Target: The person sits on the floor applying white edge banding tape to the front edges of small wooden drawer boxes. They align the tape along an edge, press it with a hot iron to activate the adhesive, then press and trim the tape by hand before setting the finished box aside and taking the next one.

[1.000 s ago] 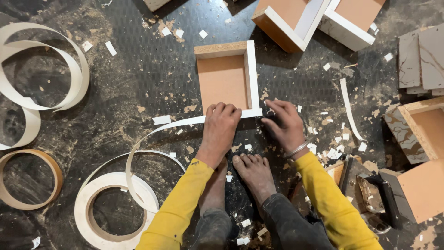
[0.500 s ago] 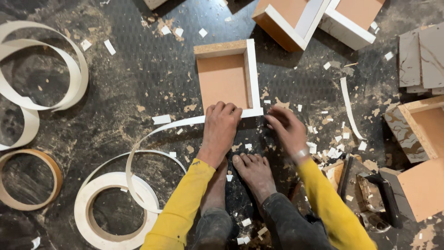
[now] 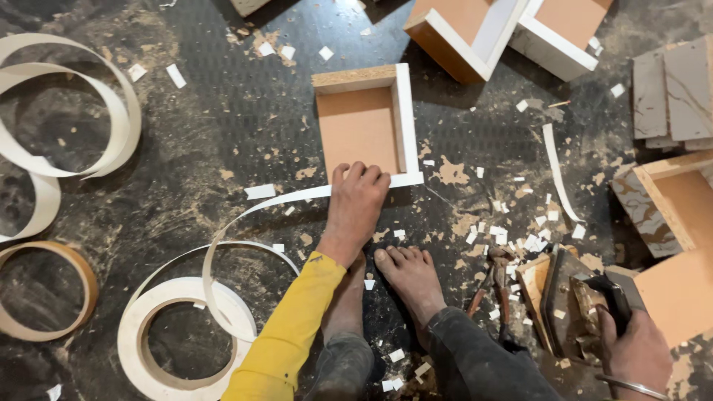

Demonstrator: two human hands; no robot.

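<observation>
**Hold the band flat on the box edge while you fetch the iron**

The floor (image 3: 186, 148) carries everything, dark and strewn with chips. The open-topped box (image 3: 364, 122) lies near the middle of it, its near edge facing your feet. Your left hand (image 3: 355, 199) lies palm down, fingers spread over that near edge, pressing the white edge band (image 3: 297, 196) onto it; the band trails left and curls down into the white roll (image 3: 186, 334) by the lower left. Keep that pressure even, I'd judge, with the band square to the edge so it doesn't creep off the corner.

Your right hand (image 3: 639, 353) is at the lower right corner, closed round the handle of the old iron (image 3: 587, 304). Mind the pliers (image 3: 494, 286) just beside your right foot (image 3: 408, 278), and the stacked boxes (image 3: 668, 215) along the right edge. The clearest room lies on the left, between the box and the loose band coils (image 3: 67, 111).
</observation>
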